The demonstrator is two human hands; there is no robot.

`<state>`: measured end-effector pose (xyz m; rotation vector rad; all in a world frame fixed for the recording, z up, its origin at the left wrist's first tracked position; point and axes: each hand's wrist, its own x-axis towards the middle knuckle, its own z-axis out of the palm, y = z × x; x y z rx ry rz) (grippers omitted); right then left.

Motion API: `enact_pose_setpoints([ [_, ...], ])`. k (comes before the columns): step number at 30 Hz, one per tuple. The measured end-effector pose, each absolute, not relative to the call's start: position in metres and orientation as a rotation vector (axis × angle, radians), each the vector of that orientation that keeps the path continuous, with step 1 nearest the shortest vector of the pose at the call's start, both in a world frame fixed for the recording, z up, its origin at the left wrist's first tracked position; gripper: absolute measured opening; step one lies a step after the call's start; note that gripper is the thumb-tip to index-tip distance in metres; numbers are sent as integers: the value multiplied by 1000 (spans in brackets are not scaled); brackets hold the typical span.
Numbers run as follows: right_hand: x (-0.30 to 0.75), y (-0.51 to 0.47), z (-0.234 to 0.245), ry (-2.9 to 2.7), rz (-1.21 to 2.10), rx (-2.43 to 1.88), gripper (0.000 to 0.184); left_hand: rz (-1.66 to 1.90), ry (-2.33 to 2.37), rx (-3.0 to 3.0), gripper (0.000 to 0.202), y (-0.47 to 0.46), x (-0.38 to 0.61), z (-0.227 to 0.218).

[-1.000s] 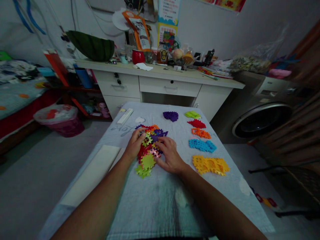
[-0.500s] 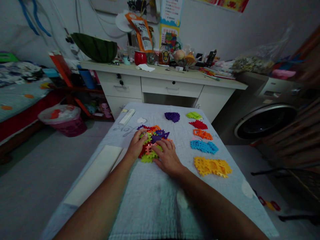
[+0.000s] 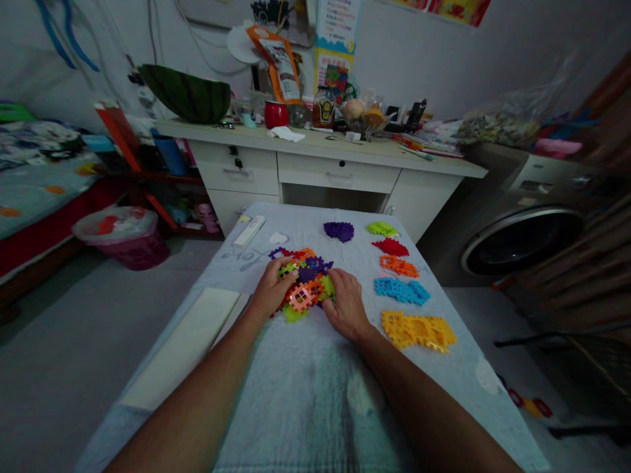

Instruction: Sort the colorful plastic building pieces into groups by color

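Note:
A mixed heap of toothed plastic building pieces lies on the cloth-covered table (image 3: 290, 381), with purple, red, orange and lime-green ones among it. My left hand (image 3: 270, 290) rests against the heap's left side, thumb and fingers apart beside a lime-green piece (image 3: 287, 268). At the right side, my right hand (image 3: 346, 305) curls its fingers and thumb around another lime-green building piece (image 3: 327, 287). A salmon-orange piece (image 3: 304, 295) shows between the hands, and a purple piece (image 3: 313, 268) lies behind it. My palms hide parts of the heap.
Sorted piles stand on the right: purple (image 3: 339, 230), lime (image 3: 382, 228), red (image 3: 391, 247), orange (image 3: 399, 266), blue (image 3: 401, 290) and yellow (image 3: 418, 330). A long white board (image 3: 185, 348) and a white strip (image 3: 249, 232) lie left. Behind is a white desk (image 3: 340, 174).
My right hand has moved right, off the middle of the heap, and the lime-green piece has shifted with it. The salmon-orange piece is more exposed. My left hand has barely moved.

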<state>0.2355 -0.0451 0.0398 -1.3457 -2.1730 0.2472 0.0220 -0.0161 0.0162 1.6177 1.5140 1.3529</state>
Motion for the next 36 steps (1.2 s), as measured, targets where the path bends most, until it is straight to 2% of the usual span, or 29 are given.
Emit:
enact_pose_setpoints([
  [7,239,-36,33,-2121,284,-1457,53,1318,1569,1714,35,-15,24,15],
  [21,238,-27,30,-1947,276,-1388,40,1290,1596,1772,33,-15,23,16],
  [30,274,-18,72,-1953,146,-1377,49,1286,1602,1772,34,-13,22,14],
  [36,339,31,88,-2045,76,-1570,45,1275,1613,1780,33,-14,23,17],
])
